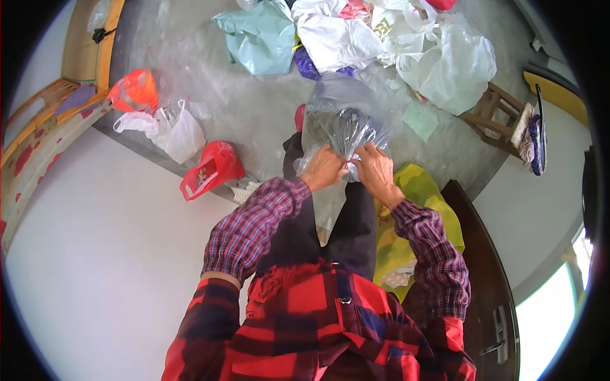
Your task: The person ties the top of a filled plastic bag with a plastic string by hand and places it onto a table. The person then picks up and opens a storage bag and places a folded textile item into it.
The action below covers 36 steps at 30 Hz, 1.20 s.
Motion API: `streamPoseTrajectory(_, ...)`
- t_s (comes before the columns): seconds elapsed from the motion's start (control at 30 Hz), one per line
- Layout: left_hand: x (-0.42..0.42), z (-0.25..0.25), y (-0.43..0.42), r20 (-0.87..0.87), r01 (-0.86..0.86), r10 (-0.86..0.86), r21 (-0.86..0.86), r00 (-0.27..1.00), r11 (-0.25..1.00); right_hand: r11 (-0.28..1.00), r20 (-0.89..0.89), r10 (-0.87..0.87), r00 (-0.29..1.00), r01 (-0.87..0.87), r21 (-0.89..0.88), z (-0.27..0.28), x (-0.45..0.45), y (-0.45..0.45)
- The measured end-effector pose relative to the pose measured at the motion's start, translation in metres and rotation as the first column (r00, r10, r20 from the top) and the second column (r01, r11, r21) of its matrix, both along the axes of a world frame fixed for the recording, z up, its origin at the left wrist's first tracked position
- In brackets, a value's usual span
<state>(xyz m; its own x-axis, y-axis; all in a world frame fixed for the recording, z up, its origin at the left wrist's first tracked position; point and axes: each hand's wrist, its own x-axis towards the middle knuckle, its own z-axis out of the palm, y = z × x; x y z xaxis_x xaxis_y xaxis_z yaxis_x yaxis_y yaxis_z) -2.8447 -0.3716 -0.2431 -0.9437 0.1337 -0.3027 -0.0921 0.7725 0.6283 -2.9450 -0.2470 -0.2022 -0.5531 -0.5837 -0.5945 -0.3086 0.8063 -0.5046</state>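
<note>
A clear plastic bag (348,113) hangs in front of my legs, puffed out at the far end and gathered into creases near my fingers. Something greyish shows dimly through its film; I cannot make out what. My left hand (326,167) pinches the gathered neck from the left side. My right hand (376,169) grips the same neck from the right, its fingers curled close to the left ones. A whitish bit of the bag pokes out between and below the two hands.
Several plastic bags, among them a teal bag (260,39) and a white bag (337,38), lie ahead on the floor. A red bag (213,168) and white bags (181,133) sit left. Right are a yellow bag (416,222), a wooden stool (492,117) and a brown door (489,286).
</note>
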Motion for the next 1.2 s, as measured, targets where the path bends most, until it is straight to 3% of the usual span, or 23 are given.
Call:
streamPoseTrajectory(0.03,0.002,0.0,-0.002,0.011,-0.001,0.001,0.004,1.0,1.0,0.955,-0.151,0.126,0.98,-0.161,-0.25,-0.001,-0.002,0.004)
streamPoseTrajectory(0.07,0.0,-0.001,-0.005,-0.004,-0.01,0.01,0.043,1.0,0.999,0.824,-0.329,0.201,0.923,-0.341,-0.453,-0.003,-0.004,0.008)
streamPoseTrajectory(0.13,0.001,-0.005,-0.007,-0.033,-0.016,0.019,0.082,0.999,0.997,0.797,-0.36,0.3,0.883,-0.439,-0.414,-0.009,0.0,0.014)
streamPoseTrajectory(0.2,0.004,-0.014,-0.01,-0.031,0.112,-0.111,0.017,0.993,0.994,0.728,-0.297,0.354,0.887,-0.46,-0.509,-0.03,-0.006,0.019)
streamPoseTrajectory(0.27,0.007,-0.016,-0.01,-0.137,0.067,-0.054,0.091,0.989,0.994,0.677,-0.294,0.395,0.87,-0.492,-0.548,-0.047,-0.008,0.023)
streamPoseTrajectory(0.37,0.007,-0.014,-0.015,-0.116,0.024,-0.014,0.089,0.993,0.996,0.613,-0.324,0.351,0.879,-0.477,-0.63,-0.04,-0.016,0.012)
streamPoseTrajectory(0.6,-0.002,-0.011,-0.027,-0.044,0.028,-0.022,0.162,0.999,0.986,0.541,-0.412,0.435,0.801,-0.598,-0.591,-0.044,-0.026,-0.002)
streamPoseTrajectory(0.67,-0.004,-0.008,-0.032,-0.017,0.026,-0.024,0.167,1.0,0.986,0.551,-0.501,0.421,0.756,-0.652,-0.521,-0.041,-0.02,-0.005)
streamPoseTrajectory(0.73,-0.003,-0.012,-0.032,-0.007,0.009,-0.007,0.236,1.0,0.972,0.596,-0.474,0.43,0.769,-0.636,-0.491,-0.042,-0.012,-0.004)
streamPoseTrajectory(0.83,0.001,-0.009,-0.024,-0.017,-0.039,0.041,0.126,0.999,0.991,0.702,-0.347,0.406,0.845,-0.532,-0.473,-0.041,0.0,-0.004)
streamPoseTrajectory(0.9,0.003,-0.005,-0.014,-0.032,-0.108,0.112,0.108,0.993,0.988,0.913,-0.176,0.049,0.983,-0.116,-0.391,-0.032,0.014,-0.01)
streamPoseTrajectory(0.93,0.002,-0.002,-0.009,-0.047,-0.18,0.185,0.091,0.982,0.979,0.915,-0.181,0.052,0.982,-0.12,-0.386,-0.033,0.022,-0.009)
streamPoseTrajectory(0.97,0.001,0.002,-0.004,-0.05,-0.182,0.188,0.096,0.981,0.979,0.946,-0.117,-0.172,0.978,0.13,-0.298,-0.039,0.031,-0.008)
streamPoseTrajectory(1.0,0.0,0.009,0.0,0.055,-0.1,0.1,-0.008,0.993,0.995,0.907,-0.076,-0.393,0.916,0.373,-0.194,-0.041,0.037,-0.008)
streamPoseTrajectory(1.03,-0.001,0.014,0.004,0.167,-0.003,0.021,-0.105,0.986,0.995,0.874,-0.057,-0.478,0.876,0.468,-0.133,-0.038,0.039,-0.01)
streamPoseTrajectory(1.07,0.003,0.01,0.01,0.164,-0.003,0.021,-0.107,0.986,0.994,0.873,-0.059,-0.479,0.876,0.468,-0.136,-0.048,0.038,-0.007)
streamPoseTrajectory(1.1,0.008,0.002,0.016,0.104,0.029,-0.017,-0.111,0.994,0.993,0.776,0.196,-0.631,0.751,0.613,0.149,-0.067,0.037,-0.002)
streamPoseTrajectory(1.13,0.009,0.004,0.019,0.047,0.062,-0.057,-0.116,0.997,0.991,0.637,0.372,-0.771,0.517,0.624,0.453,-0.073,0.036,0.001)
streamPoseTrajectory(1.17,0.009,0.004,0.023,0.067,0.135,-0.125,-0.164,0.99,0.977,0.639,0.375,-0.769,0.518,0.627,0.446,-0.076,0.033,0.008)
streamPoseTrajectory(1.2,0.005,0.005,0.025,0.054,0.13,-0.122,-0.174,0.991,0.976,0.886,0.413,-0.465,0.783,0.408,0.223,-0.076,0.022,0.012)
